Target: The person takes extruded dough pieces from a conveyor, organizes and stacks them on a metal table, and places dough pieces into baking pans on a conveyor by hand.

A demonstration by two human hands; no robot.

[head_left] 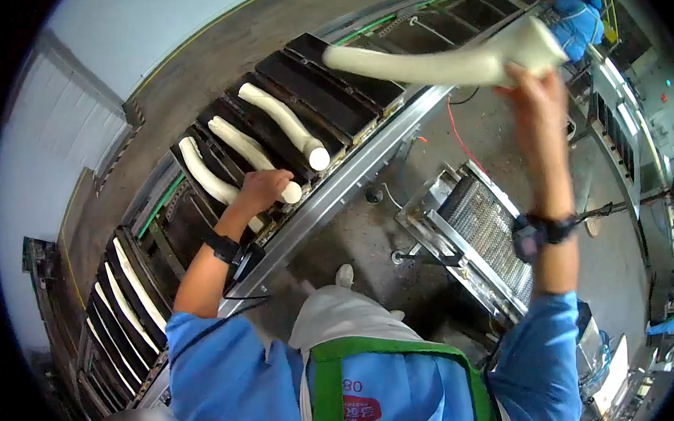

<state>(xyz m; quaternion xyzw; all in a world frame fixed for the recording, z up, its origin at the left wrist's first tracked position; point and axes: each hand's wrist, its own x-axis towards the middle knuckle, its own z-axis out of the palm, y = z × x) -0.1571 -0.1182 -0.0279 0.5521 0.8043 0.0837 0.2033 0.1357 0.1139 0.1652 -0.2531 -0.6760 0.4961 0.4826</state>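
Observation:
In the head view, my right hand (537, 94) is raised at the upper right. It grips the thick end of a long, pale dough log (421, 65), whose thin end points left over the black baking pans. My left hand (265, 189) lies curled over a dough log (239, 142) in one of the pans, near its rounded near end. To the left of that hand rests another dough log (205, 172), partly hidden by my wrist. A further dough log (285, 121) sits in the pan to the right.
The black pans (309, 77) stand in a row on a conveyor with a metal side rail (340, 202). Further left, several pans hold thin dough strips (137, 284). A metal mesh conveyor (486, 232) stands at the right. A person in blue (579, 22) is at the far right.

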